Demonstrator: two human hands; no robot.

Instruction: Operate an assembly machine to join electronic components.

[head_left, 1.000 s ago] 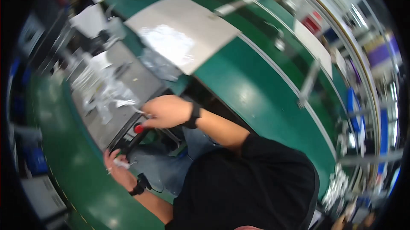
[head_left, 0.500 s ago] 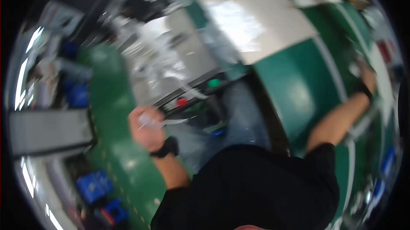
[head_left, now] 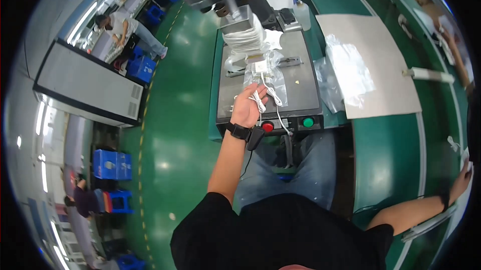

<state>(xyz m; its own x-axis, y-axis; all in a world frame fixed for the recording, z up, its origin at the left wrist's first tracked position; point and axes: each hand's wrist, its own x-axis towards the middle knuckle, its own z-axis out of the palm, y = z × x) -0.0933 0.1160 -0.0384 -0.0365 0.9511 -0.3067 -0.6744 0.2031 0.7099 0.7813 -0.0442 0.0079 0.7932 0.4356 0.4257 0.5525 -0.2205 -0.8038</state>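
My left hand [head_left: 246, 110], palm up with a black band on its wrist, has a tied bundle of white cable [head_left: 257, 101] lying across its slightly curled fingers. Just beyond the fingertips, a small white block [head_left: 259, 66], perhaps a charger, sits on a clear plastic bag [head_left: 278, 82] beneath the cloth-wrapped press head [head_left: 245, 38]. A second tied white cable [head_left: 273, 95] runs from that block toward the front edge of the machine bed. Far to the right, my right hand [head_left: 460, 184] bends its fingers against something white at the picture's rim, too cut off to name.
The machine's front carries a red button [head_left: 268, 126] and a green button [head_left: 308, 122]. Clear bags [head_left: 350, 69] lie on a beige board [head_left: 396, 97] over the green bench. A spray bottle [head_left: 301, 14] stands behind. A grey cabinet [head_left: 87, 82] and other people are at left.
The view has turned and sharpened, showing the press head. My left hand has moved from beside the machine's front corner onto its bed. My right hand is now lower at the right rim.
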